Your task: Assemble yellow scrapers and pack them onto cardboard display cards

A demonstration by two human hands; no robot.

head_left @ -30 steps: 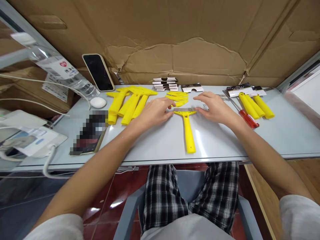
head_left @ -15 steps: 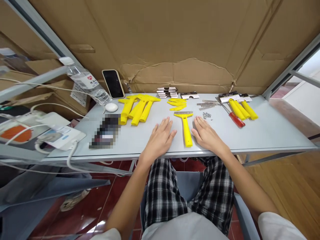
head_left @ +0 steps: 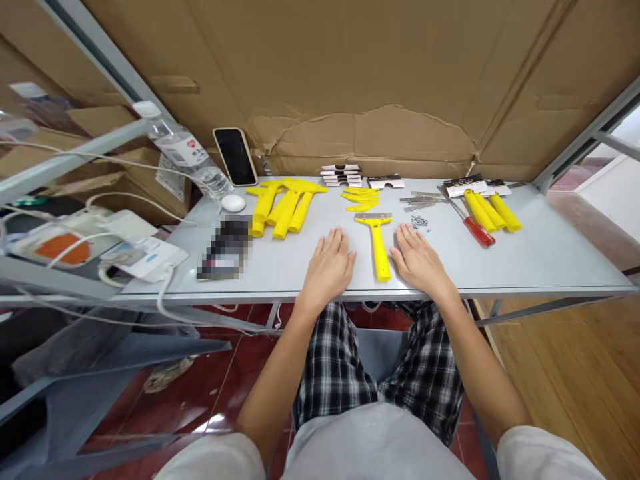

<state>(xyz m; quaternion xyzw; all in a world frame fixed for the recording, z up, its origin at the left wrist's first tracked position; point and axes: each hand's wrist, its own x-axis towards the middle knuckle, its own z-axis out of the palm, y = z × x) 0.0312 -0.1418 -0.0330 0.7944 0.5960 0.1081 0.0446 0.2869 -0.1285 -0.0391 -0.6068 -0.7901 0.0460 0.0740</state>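
Observation:
My left hand (head_left: 330, 261) lies flat on the grey table (head_left: 280, 267), palm down, holding nothing. Flat on the other side rests my right hand (head_left: 416, 257), also empty. Between them, apart from both, is a yellow scraper (head_left: 381, 253) with a metal blade across its top and its handle toward me. Beyond my right hand's fingertips sits a small heap of screws (head_left: 419, 221). Loose metal blades (head_left: 423, 201) lie behind the screws. Several small yellow plastic pieces (head_left: 361, 198) are spread behind the scraper.
Yellow scraper handles (head_left: 287, 210) are piled at left, near a phone (head_left: 235, 157), a white round object (head_left: 233, 203) and a water bottle (head_left: 185, 150). At right lie a red screwdriver (head_left: 479, 231) and yellow handles (head_left: 486, 212) with cards. Folded cards (head_left: 341, 175) sit against the cardboard (head_left: 400, 143).
The view has shifted slightly, so the table things appear a little higher and farther right. Both hands remain flat on the table, and the scraper stays between them.

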